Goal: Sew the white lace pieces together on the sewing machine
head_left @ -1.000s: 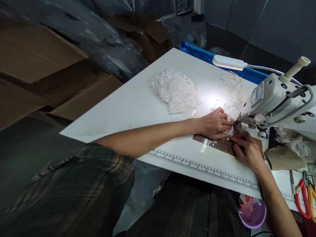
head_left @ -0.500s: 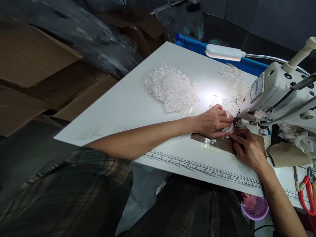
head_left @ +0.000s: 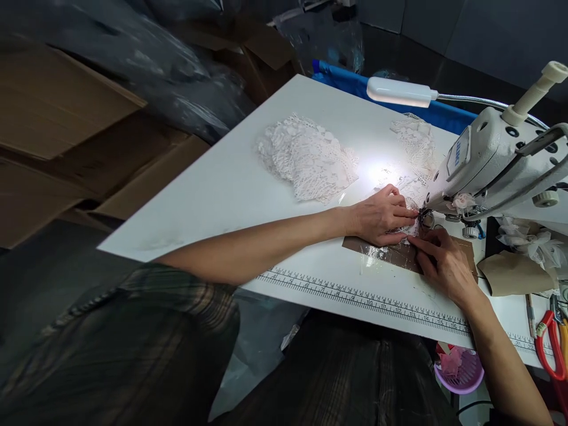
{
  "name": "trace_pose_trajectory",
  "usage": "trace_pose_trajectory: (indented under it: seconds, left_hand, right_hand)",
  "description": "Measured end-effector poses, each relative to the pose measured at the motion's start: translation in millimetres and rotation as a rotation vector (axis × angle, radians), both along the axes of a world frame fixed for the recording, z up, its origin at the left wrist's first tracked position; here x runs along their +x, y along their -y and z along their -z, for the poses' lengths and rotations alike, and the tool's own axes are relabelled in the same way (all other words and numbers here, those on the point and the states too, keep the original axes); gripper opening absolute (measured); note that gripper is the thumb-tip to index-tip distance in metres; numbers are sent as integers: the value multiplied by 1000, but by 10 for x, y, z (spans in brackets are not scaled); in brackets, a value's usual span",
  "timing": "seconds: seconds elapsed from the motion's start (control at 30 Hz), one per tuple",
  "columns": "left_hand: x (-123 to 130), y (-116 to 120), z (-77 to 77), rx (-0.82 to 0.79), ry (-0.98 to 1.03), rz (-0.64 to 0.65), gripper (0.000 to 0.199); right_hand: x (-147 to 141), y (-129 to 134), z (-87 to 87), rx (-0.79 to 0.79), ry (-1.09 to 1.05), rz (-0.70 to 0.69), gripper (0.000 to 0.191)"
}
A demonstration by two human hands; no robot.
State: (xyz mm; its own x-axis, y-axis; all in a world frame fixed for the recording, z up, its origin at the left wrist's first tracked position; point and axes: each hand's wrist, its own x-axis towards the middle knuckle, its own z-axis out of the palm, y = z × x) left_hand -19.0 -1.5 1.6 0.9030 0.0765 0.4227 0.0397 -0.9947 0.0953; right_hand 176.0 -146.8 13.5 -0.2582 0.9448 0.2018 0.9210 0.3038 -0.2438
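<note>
My left hand (head_left: 380, 218) lies on a piece of white lace (head_left: 406, 232) with its fingers stretched toward the needle area of a white sewing machine (head_left: 481, 157). They press the lace flat rather than wrap round it. My right hand (head_left: 447, 269) is on the near side of the needle area, fingers bent, index fingertip at the lace's edge close to my left thumb. It seems to pinch that edge, though the grip is partly hidden. Beneath both hands is a shiny brown plate (head_left: 384, 253). The needle itself is too small to make out.
A lace pile (head_left: 310, 157) lies left of the machine, more lace (head_left: 415, 142) behind it. A white lamp (head_left: 399, 92) hangs above the table (head_left: 213, 201). Red-handled pliers (head_left: 550, 346) lie at right, and a purple basket (head_left: 464, 376) is below the edge. Cardboard boxes (head_left: 66, 100) stand left.
Both hands stay nearly in place at the needle area, with the lace between them shifted very slightly. The view has moved a little, so the machine and lamp appear slightly further left.
</note>
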Motion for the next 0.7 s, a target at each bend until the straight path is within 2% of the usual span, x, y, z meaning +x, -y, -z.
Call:
trace_pose_trajectory:
  seconds: [0.33,0.7]
  left_hand:
    - [22,6,-1,79,1,-3,31]
    - [42,11,-2,95,8,-20,31]
  right_hand:
    - [13,-14,-38,-41,26,15,38]
    - [13,-9,-84,-68,44,56,38]
